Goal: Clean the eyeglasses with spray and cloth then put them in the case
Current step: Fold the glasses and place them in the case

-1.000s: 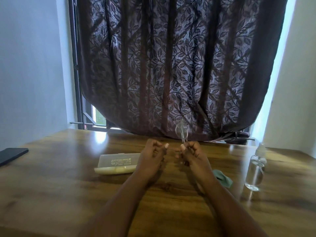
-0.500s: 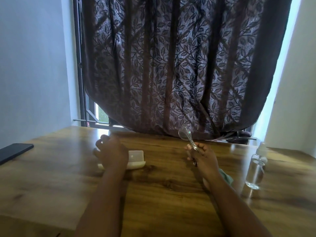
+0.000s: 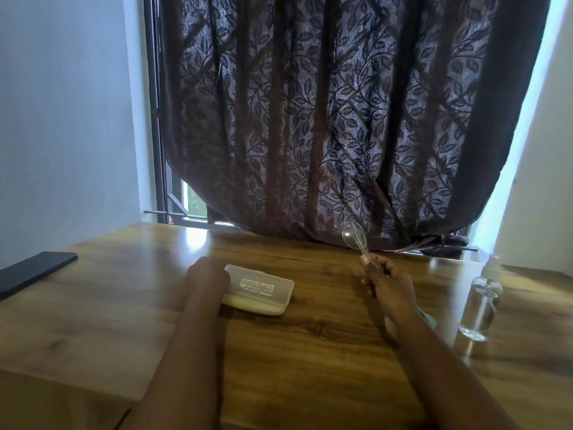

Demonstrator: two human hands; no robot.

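From the head camera, much stays hard to read. The left hand point(image 3: 207, 276) lies at the left end of the pale case point(image 3: 259, 290), but only its back shows, so I cannot tell whether the fingers curl round the case or just rest on it. The right hand point(image 3: 386, 282) is raised a little above the wooden table point(image 3: 310, 352), fingers pinched on the folded eyeglasses point(image 3: 356, 242); the clear lenses stick up and away from the knuckles, faint against the dark leaf-patterned curtain point(image 3: 325, 119). The green cloth point(image 3: 429, 318) is almost wholly hidden behind the right forearm, only a sliver showing. The spray bottle point(image 3: 482, 302) stands upright near the table's right side, well apart from the case. A dark phone point(image 3: 32, 273) lies at the far left, cut off by the frame. Bare wood stretches between the two forearms and between case and right hand.
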